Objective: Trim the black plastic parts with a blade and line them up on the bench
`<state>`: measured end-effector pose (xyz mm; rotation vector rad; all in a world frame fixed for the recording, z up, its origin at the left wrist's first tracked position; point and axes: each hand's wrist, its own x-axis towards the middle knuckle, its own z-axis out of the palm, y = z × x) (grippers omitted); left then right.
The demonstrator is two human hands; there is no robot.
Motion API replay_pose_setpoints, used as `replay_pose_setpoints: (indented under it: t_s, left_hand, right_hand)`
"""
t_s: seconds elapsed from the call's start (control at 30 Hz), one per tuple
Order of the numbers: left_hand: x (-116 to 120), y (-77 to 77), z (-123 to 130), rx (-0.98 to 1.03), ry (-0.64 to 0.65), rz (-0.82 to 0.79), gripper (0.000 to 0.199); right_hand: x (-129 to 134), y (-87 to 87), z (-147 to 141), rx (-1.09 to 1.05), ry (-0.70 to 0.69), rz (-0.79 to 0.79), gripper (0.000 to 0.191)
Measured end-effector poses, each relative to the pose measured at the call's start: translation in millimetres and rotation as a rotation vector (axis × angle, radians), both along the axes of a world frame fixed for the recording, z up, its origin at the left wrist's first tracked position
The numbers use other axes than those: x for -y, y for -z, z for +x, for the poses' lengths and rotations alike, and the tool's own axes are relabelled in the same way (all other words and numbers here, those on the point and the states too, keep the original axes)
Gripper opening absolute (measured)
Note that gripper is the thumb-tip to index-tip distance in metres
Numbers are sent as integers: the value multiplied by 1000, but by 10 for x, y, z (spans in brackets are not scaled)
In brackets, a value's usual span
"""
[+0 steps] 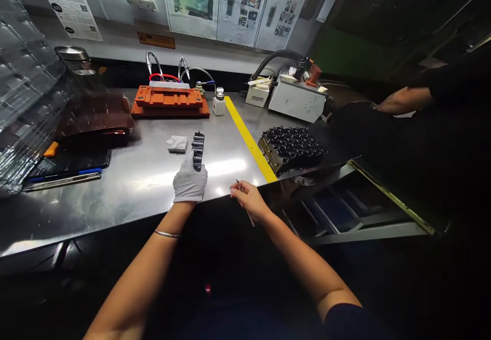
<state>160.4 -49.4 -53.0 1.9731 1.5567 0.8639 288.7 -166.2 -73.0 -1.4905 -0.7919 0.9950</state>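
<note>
My left hand [191, 182], in a white glove, grips the lower end of a black ribbed part [198, 151] above the metal table. My right hand [248, 197] is bare and pinches a thin pen-like tool [250, 218] near the table's front edge, its tip pointing up and left. A small white folded cloth [177, 144] lies just left of the black part. Beyond them stands an orange fixture [171, 99] with a small white bottle [219, 102] at its right. Several black parts form a block [293, 148] on the right.
Yellow tape [249, 140] crosses the metal table [134, 171]. A grey machine [297, 97] and a small white box [258, 94] stand at the back right. Brown bins [94, 115] and clear plastic trays [26, 84] are at the left. Another person's arm [406, 100] shows at the far right.
</note>
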Motion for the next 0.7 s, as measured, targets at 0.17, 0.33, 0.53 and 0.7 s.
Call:
replay_pose_setpoints:
  t_s: [0.17,0.33,0.53,0.7]
  left_hand:
    - [117,-46,-470,54,-176,106,47]
    - [153,-78,-804,-47,-219,62,45]
    - [-134,-38,-504,-90,-211,39,41]
    - [-98,61,-478,-43,-242,149,70]
  right_hand:
    - [289,3,391,274,79,32,23]
    - [345,24,898,502,360,70,28]
    - [116,-140,1242,910,669,-29,43]
    - [2,-264,1332,1062,482,-341,35]
